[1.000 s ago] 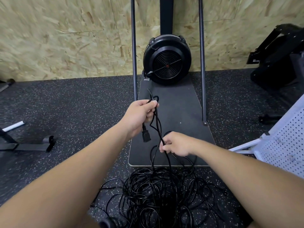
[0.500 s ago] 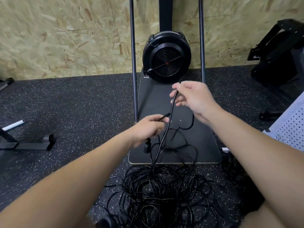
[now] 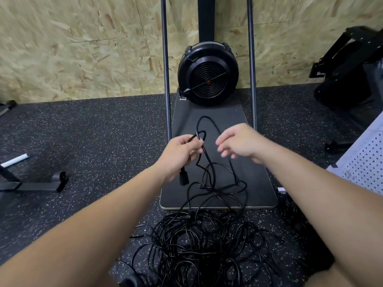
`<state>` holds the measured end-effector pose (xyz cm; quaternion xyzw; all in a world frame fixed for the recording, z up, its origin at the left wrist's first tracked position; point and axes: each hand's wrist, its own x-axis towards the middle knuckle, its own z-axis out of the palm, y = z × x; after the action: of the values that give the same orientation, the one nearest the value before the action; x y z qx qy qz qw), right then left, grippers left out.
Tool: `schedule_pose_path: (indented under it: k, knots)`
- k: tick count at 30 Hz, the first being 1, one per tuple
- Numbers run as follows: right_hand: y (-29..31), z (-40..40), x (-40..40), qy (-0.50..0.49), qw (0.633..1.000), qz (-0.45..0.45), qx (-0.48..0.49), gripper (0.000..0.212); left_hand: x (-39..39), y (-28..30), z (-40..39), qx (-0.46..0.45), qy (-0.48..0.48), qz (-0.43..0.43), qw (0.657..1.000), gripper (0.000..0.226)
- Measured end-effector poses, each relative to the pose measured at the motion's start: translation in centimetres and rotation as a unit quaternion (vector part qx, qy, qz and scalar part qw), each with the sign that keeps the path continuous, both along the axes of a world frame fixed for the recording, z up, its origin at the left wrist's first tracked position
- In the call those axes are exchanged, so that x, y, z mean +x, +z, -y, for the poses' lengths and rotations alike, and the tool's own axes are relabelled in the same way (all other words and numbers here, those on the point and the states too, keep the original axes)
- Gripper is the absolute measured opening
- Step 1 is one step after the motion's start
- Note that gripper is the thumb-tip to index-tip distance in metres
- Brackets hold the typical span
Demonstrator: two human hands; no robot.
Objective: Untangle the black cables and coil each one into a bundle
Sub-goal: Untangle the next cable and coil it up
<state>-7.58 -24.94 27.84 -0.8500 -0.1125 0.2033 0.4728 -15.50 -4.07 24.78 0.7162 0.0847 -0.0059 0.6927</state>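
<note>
Head view: left hand grip pinches the cable, plug dangling below it. Right hand sits just beside, fingers loose, holding nothing; pile lies below both.

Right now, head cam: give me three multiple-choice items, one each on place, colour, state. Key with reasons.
1. Where does the tangled cable pile lie?
A. on the speckled floor, nearer the camera than the dark board
B. on the white perforated panel
C. on top of the fan

2. What colour is the plug hanging under the left hand?
A. white
B. black
C. red

3. What is the right hand doing?
A. gripping the plug
B. pressing on the fan
C. open, fingers loose, holding nothing

Key: 1 A, the pile sits on the floor in front of the board's near edge. 2 B, the plug is black like its cable. 3 C, nothing shows in its fingers, though they are blurred.
</note>
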Motion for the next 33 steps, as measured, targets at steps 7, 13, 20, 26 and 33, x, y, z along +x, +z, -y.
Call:
schedule_pose_path:
  k: [7, 13, 20, 26, 33]
  knots:
    - [-2.6, -1.6, -2.2, 0.231, 0.96, -0.149, -0.047, 0.022, 0.9, 1.0, -2.1, -0.073, 0.047, 0.027, 0.996, 0.012]
    - [-1.9, -1.9, -1.5, 0.176, 0.98, -0.086, 0.043, 0.025, 0.9, 0.7, -3.5, -0.104, 0.05, 0.015, 0.993, 0.01]
    - [-0.1, -2.4, -0.4, 0.023, 0.986, 0.028, 0.165, 0.023, -0.3, -0.9, -2.4, 0.042, -0.04, -0.028, 0.998, 0.035]
    - [0.5, -2.4, 0.1, -0.024, 0.976, 0.031, 0.215, 0.031, -1.1, -2.3, -0.6, 0.083, -0.076, -0.052, 0.992, 0.027]
    - [1.3, -2.3, -0.2, -0.02, 0.964, 0.018, 0.265, 0.025, -1.4, -3.8, 0.4, 0.14, -0.078, -0.027, 0.987, 0.024]
